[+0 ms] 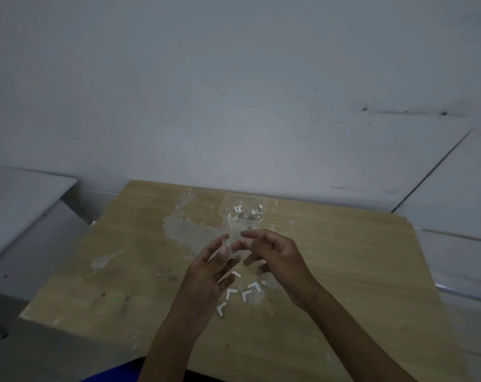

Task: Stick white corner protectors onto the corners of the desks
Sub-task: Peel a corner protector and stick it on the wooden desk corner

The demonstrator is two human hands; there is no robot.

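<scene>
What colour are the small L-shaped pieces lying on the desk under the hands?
White, seen in the head view: the L-shaped pieces lie on the light wooden desk.

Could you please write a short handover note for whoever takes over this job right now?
Left hand: pinching a small clear piece, apparently a corner protector, at its fingertips.
Right hand: open, fingers reaching toward that piece.
Loose white L-shaped pieces lie on the wooden desk under the hands; more sit in the clear tub behind.
Done: no desk corner in view is fitted.
Left: stick them on.
</scene>
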